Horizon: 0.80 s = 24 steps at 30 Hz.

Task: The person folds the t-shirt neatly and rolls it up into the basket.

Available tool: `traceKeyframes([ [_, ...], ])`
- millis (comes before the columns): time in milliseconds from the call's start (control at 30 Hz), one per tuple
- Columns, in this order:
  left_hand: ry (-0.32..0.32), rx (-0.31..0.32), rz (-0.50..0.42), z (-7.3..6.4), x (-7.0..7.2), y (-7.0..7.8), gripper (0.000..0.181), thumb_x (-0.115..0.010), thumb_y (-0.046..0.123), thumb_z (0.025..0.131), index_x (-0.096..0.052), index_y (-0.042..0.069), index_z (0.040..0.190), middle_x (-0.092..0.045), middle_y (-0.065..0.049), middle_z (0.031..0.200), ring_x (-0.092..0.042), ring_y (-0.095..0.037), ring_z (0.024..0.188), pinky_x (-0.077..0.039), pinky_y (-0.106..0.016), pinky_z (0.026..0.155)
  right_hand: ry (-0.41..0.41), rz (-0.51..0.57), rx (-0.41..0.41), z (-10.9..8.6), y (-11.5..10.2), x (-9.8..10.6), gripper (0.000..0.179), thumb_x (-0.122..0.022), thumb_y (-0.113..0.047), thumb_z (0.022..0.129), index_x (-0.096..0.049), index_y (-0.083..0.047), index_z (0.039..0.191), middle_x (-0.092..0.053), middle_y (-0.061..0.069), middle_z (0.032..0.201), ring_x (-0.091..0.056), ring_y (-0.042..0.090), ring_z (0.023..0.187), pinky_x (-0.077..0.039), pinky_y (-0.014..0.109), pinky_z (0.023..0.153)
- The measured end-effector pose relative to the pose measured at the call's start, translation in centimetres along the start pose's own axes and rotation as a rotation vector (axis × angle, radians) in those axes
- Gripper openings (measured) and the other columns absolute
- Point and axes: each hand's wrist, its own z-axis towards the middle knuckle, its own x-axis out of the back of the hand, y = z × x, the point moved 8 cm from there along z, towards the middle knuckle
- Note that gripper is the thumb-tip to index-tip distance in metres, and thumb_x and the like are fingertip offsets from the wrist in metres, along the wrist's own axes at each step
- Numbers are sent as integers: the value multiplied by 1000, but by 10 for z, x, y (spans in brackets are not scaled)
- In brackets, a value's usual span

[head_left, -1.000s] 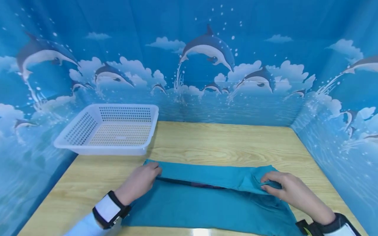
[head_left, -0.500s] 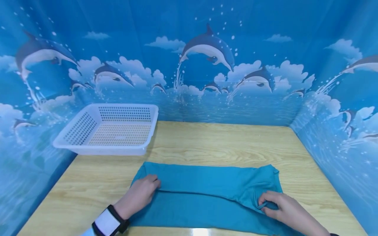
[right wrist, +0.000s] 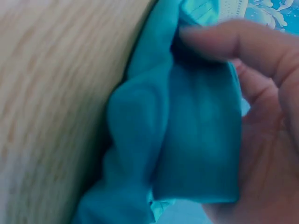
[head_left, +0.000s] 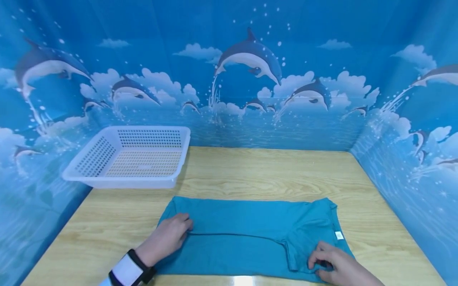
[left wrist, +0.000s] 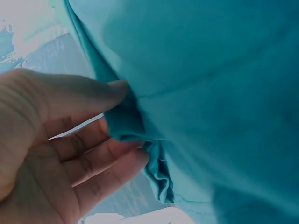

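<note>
A teal T-shirt lies folded lengthwise on the table, its upper layer brought down over the lower one. Its short sleeve lies on top at the right, and a small white label shows by the right edge. My left hand pinches the shirt's left end at the fold line; in the left wrist view the thumb is on the cloth edge. My right hand pinches the fabric at the front right corner. In the right wrist view a flap of cloth hangs beside the palm.
A white perforated plastic basket stands at the back left of the wood-grain table. Blue dolphin-print curtains enclose the table at the back and both sides.
The right hand has drawn the shirt's upper layer toward the front, and the gap between layers has closed. The left hand has come slightly forward. The sleeve and white label have come into sight.
</note>
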Motion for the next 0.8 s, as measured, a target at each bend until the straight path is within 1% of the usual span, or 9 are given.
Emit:
traceKeyframes([
  [100, -53, 15, -33, 0, 1, -2, 11, -71, 8, 79, -68, 14, 88, -56, 7, 81, -53, -8, 76, -48, -25, 62, -42, 55, 32, 0, -7, -2, 15, -65, -8, 87, -68, -23, 92, -47, -10, 84, -41, -3, 71, -39, 18, 55],
  [200, -126, 47, -89, 3, 4, -3, 10, -72, 16, 81, -69, 13, 89, -56, 7, 83, -51, -6, 73, -46, -24, 60, -112, 123, 91, 0, -18, 1, 15, -60, -7, 91, -69, -19, 93, -51, -9, 83, -45, -4, 70, -42, 18, 54],
  [300, -124, 65, -115, 10, 13, 0, 15, -71, 22, 83, -70, 11, 95, -60, 4, 88, -56, -10, 78, -49, -27, 64, -132, 137, 104, 4, -29, 13, 17, -56, -5, 93, -68, -18, 92, -58, -10, 85, -50, -5, 72, -45, 19, 55],
  [400, -56, 45, -96, 24, 25, 12, 27, -69, 26, 86, -67, 9, 108, -63, -4, 103, -60, -19, 93, -52, -35, 75, -52, 3, -14, 20, -35, 33, 8, -60, -19, 93, -66, -17, 99, -60, -7, 92, -54, -1, 76, -46, 21, 58],
  [500, -31, -5, -69, 46, 26, 37, 39, -63, 31, 91, -60, 10, 124, -58, -12, 123, -57, -27, 111, -51, -43, 88, 81, -274, -174, 44, -39, 47, 46, -64, -43, 88, -58, -12, 121, -58, 6, 113, -59, 17, 97, -51, 36, 77],
  [567, -62, -37, -39, 63, 19, 58, 44, -58, 33, 94, -53, 13, 133, -50, -16, 136, -51, -31, 123, -47, -47, 97, 121, -420, -263, 64, -39, 43, 72, -64, -52, 84, -46, -8, 137, -49, 19, 133, -52, 34, 117, -45, 50, 92],
  [633, -128, -42, -8, 79, 5, 78, 48, -52, 36, 97, -45, 18, 141, -39, -17, 147, -42, -34, 132, -42, -48, 103, 132, -505, -283, 85, -38, 30, 85, -62, -56, 84, -34, -5, 146, -32, 25, 148, -34, 45, 134, -31, 62, 103],
  [700, -204, -39, 30, 92, -13, 96, 53, -46, 40, 98, -35, 22, 147, -28, -17, 154, -32, -37, 139, -37, -51, 107, 99, -522, -264, 104, -35, 12, 89, -57, -58, 86, -26, -3, 149, -18, 26, 155, -19, 45, 141, -21, 64, 108],
  [800, -317, -14, 73, 105, -42, 110, 56, -40, 46, 99, -24, 30, 151, -16, -13, 159, -20, -39, 143, -32, -55, 108, 43, -513, -240, 124, -30, -10, 91, -49, -63, 88, -20, -3, 151, -9, 23, 157, -9, 41, 145, -13, 62, 112],
])
